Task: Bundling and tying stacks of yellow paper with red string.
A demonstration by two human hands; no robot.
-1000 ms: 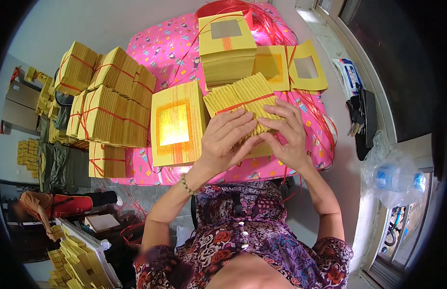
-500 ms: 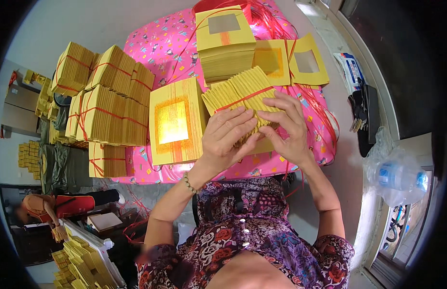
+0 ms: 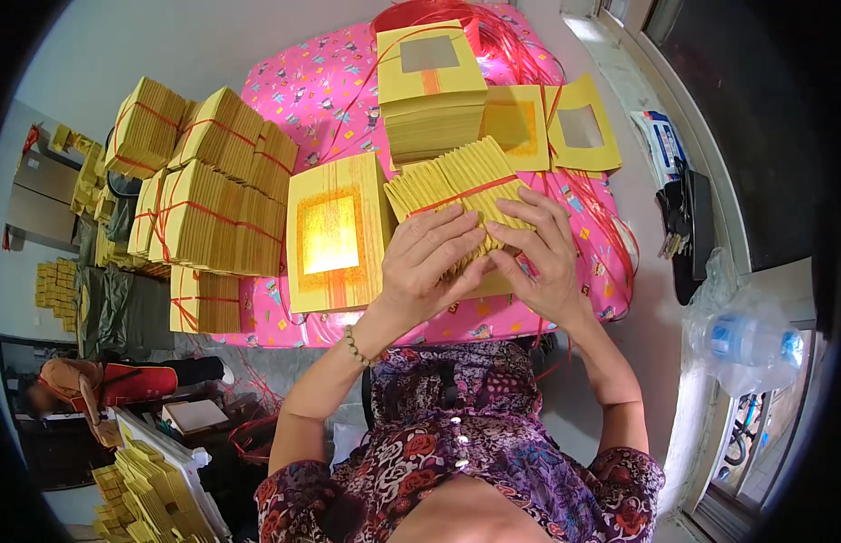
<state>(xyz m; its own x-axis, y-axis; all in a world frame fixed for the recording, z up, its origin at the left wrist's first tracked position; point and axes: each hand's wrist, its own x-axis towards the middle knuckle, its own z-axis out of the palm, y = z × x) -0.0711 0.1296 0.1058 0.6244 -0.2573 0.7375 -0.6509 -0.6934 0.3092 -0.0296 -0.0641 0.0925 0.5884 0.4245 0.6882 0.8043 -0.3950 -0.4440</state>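
Note:
A tied bundle of yellow folded papers (image 3: 452, 172) lies in front of me, its many edges standing side by side, with a red strip (image 3: 482, 191) across it. My left hand (image 3: 428, 255) is closed over the bundle's near left side, fingers pressed together on the edges. From the right, my right hand (image 3: 545, 258) grips the near right side with bent fingers. Both thumbs come close together at the near end. Just left of the bundle stands a stack of yellow paper with a gold square (image 3: 332, 233) on top.
On the pink patterned cover (image 3: 339, 118) are a tall yellow stack (image 3: 434, 113) and loose sheets (image 3: 579, 127). Red strips (image 3: 611, 240) trail at the right. Tied bundles (image 3: 208, 208) pile up at left. Another person (image 3: 108, 385) bends over papers at lower left. A bagged bottle (image 3: 746, 339) sits by the window.
The view has shifted slightly, so the scene sits a little lower. My right fingers have moved a little on the bundle; both hands stay on it. The other person's arm has moved.

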